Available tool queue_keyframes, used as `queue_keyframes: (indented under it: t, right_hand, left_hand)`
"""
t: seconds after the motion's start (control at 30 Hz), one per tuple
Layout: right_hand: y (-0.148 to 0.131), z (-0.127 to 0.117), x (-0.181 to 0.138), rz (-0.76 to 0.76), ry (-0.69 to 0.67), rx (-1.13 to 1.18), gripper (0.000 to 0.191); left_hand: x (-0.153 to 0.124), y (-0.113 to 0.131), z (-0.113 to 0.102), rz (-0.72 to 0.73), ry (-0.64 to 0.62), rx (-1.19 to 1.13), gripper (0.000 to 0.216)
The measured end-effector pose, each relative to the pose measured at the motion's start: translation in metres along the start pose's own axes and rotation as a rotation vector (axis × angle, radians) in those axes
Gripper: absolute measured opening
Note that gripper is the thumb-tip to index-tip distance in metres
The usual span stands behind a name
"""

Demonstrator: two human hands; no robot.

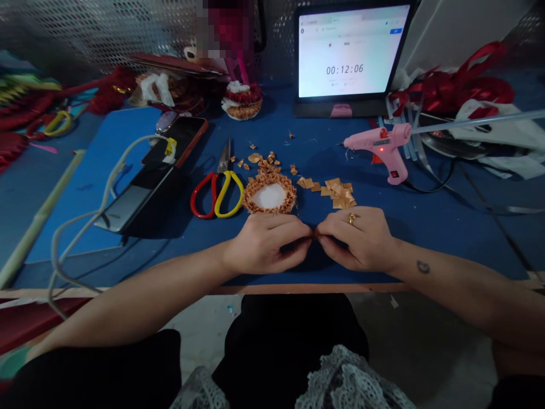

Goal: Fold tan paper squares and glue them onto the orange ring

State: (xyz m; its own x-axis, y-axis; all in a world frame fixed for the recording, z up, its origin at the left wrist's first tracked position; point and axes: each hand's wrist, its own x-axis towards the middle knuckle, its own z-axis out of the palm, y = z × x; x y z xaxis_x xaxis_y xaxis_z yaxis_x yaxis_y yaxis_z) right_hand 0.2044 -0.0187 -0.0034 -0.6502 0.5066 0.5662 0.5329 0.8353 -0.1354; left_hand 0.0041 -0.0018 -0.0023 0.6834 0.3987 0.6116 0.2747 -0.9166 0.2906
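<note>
My left hand (pixel 275 243) and my right hand (pixel 356 237) meet near the table's front edge, fingertips pinched together. Whatever lies between the fingertips is too small and covered to name. Just beyond my left hand is a round white disc (pixel 269 196) ringed with crinkled orange-brown pieces (pixel 290 196). A heap of flat tan-gold squares (pixel 338 192) lies beyond my right hand, with a short row of them trailing left. Small folded bits (pixel 271 161) are scattered behind the ringed disc. Scissors (pixel 218 190) with one red and one yellow handle lie left of it, blades pointing away.
At right rests a pink glue gun (pixel 383 146), its red light on, with a long glue stick in its back. A tablet (pixel 351 57) showing a timer stands behind. Phones (pixel 140 187) and a white cable (pixel 62 250) occupy the left. Red ribbon (pixel 468 82) is piled at far right.
</note>
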Motion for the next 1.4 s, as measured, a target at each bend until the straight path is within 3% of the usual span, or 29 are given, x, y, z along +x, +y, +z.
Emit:
queue_keyframes:
  t: [0.43, 0.9, 1.07, 1.23, 1.33, 1.4]
  right_hand:
    - [-0.003, 0.003, -0.001, -0.036, -0.063, -0.086, 0.011]
    - [-0.014, 0.009, -0.002, -0.033, -0.064, -0.183, 0.011]
    - [-0.008, 0.002, 0.001, -0.057, 0.007, -0.135, 0.008]
    - [-0.003, -0.001, 0.002, -0.02, 0.008, -0.133, 0.009]
    - [0.001, -0.003, 0.002, 0.028, 0.0, -0.082, 0.011]
    - [0.005, -0.006, 0.002, 0.087, 0.007, -0.05, 0.01]
  left_hand:
    - [-0.002, -0.001, 0.005, 0.026, -0.073, 0.025, 0.012]
    - [-0.005, 0.001, 0.009, 0.059, -0.068, 0.055, 0.019]
    - [0.0, -0.001, 0.005, 0.019, 0.002, -0.013, 0.007]
    - [0.004, -0.003, 0.003, 0.003, -0.008, -0.086, 0.006]
    - [0.005, -0.003, -0.003, -0.011, 0.028, -0.022, 0.008]
    - [0.007, -0.008, -0.011, -0.109, 0.108, 0.058, 0.008]
